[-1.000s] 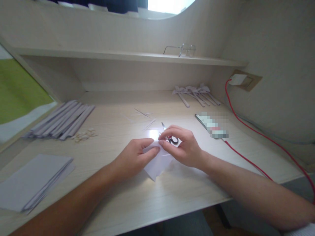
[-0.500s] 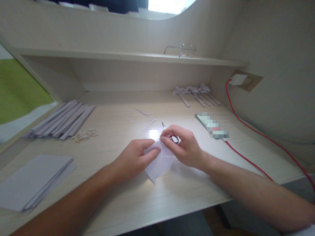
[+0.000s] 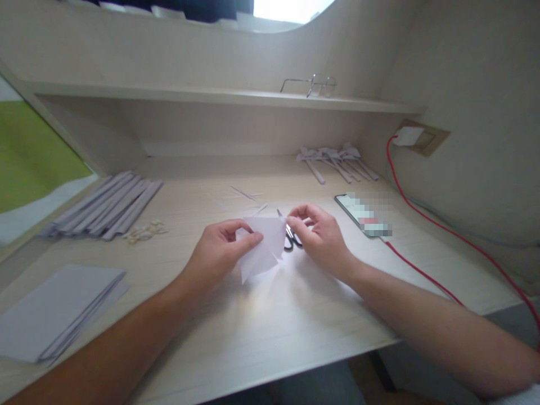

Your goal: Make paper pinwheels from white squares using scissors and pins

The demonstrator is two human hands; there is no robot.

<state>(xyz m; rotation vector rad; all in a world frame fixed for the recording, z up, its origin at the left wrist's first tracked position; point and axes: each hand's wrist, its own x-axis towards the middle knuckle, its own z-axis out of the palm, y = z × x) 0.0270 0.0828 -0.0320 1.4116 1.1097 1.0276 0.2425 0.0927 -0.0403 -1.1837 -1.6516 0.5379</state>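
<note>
A white sheet of paper [image 3: 265, 247], with a slit near its lower right side, is held up a little above the desk. My left hand [image 3: 223, 247] pinches its left part between thumb and fingers. At the paper's upper right corner, my right hand [image 3: 320, 239] grips the edge with thumb and fingertips. Scissors [image 3: 291, 239] with dark handles lie on the desk behind the paper, partly hidden by it and by my right hand. Thin paper slivers [image 3: 244, 194] are scattered just beyond.
At left lie rolled paper sticks [image 3: 105, 205], rubber bands [image 3: 147, 230] and a stack of folded paper [image 3: 63, 309]. Paper pinwheel-like pieces on sticks [image 3: 337, 160] rest at the back right. A phone [image 3: 365, 216] charges on a red cable [image 3: 422, 275]. Eyeglasses [image 3: 312, 87] sit on the shelf.
Both hands have lifted the paper and moved apart, my left hand to the left, my right hand slightly right and up. The paper is spread flatter, and the scissors' handles show more.
</note>
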